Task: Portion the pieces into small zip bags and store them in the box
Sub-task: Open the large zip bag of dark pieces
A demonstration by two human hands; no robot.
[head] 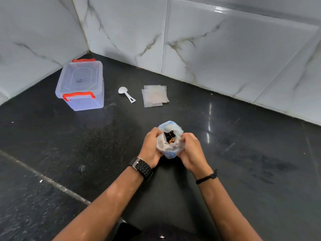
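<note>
— While both hands are on that plastic bag (169, 150), what exactly are they doing with it?

— The left hand (150, 148) grips the bag's left side and the right hand (192, 152) grips its right side, fingers (185, 138) curled into the thin white-and-blue plastic. Between them the mouth of the bag is held apart, and a few brown pieces (171, 140) show down inside; what they are I cannot tell.

— Where does the bag sit?

— On the black tabletop (243, 153), straight in front of the person. Take it as the landmark: the stack of small zip bags (155, 95) lies flat beyond it, towards the marble-tiled wall (225, 49), well apart from the hands. They look clear and flat, fanned loosely over one another.

— And the box?

— The clear storage box (81, 86) stands beyond the bag and well to its left, in the corner where the two walls meet. Its lid is on, and it has orange-red handle clips at the near and far ends.

— Anything between those two?

— A white plastic scoop (125, 94), lying on the tabletop between the box and the zip bags, bowl pointing away from the bag and handle towards it.

— Anything on the wrists?

— A black watch (142, 168) on the left, a thin black band (206, 178) on the right.
</note>
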